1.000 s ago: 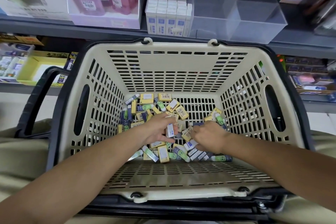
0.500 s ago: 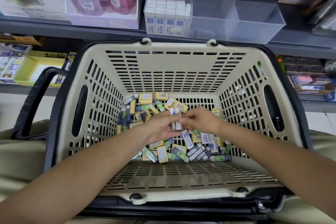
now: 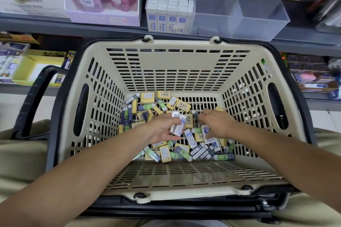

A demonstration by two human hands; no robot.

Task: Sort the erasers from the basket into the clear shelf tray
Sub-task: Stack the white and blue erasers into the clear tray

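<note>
Erasers [image 3: 181, 106] are mostly loose in the basket [image 3: 177, 64], so you're mid-gather: your left hand [image 3: 162, 131] is curled round a few white erasers [image 3: 178, 125], your right hand [image 3: 216, 124] is down in the pile (too blurry to tell if it's got one), and next up is lifting the bunch to the clear shelf tray [image 3: 258, 14].

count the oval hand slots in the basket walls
2. One oval slot in the left wall of the basket, the other in the right wall. Far and near walls show none.
</note>
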